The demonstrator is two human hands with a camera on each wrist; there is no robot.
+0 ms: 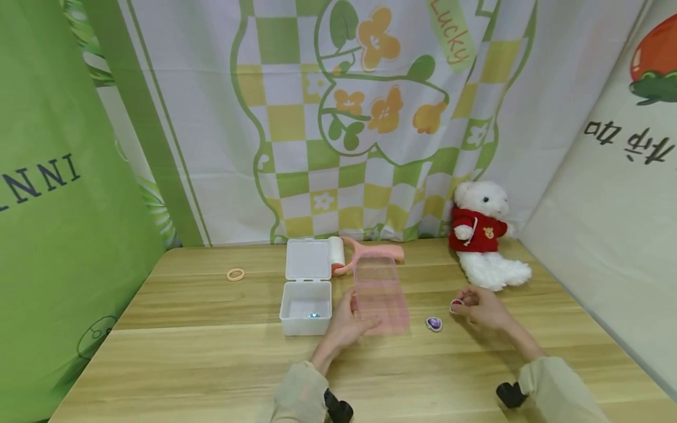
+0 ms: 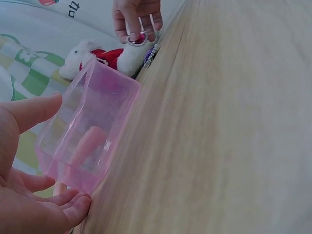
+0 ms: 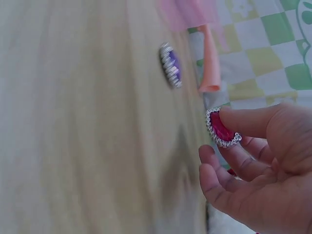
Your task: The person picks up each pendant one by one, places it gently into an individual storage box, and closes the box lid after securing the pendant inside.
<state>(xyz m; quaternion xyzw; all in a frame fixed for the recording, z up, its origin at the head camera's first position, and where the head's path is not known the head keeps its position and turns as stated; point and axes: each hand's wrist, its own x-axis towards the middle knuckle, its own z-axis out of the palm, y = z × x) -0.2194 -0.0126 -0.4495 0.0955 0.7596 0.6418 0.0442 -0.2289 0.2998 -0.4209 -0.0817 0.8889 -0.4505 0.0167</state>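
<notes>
My right hand (image 1: 483,307) pinches a red gem with a silver beaded rim (image 3: 222,127) between thumb and fingers, held above the wooden table. On the tabletop to its left lies a purple gem (image 1: 434,324) with a similar rim. My left hand (image 1: 349,322) is at the left side of a clear pink box (image 1: 388,311), whose lid stands open at the back. Its fingertips meet the box's lower corner in the left wrist view, while the thumb (image 2: 41,111) stretches out apart from the wall.
Left of the pink box stands a white lidded box (image 1: 307,326), open, with a teal gem (image 1: 314,315) inside. Behind them lies a lint roller with a pink handle (image 1: 378,251). A white plush bear (image 1: 482,235) sits at the back right, a beige ring (image 1: 235,274) at the left.
</notes>
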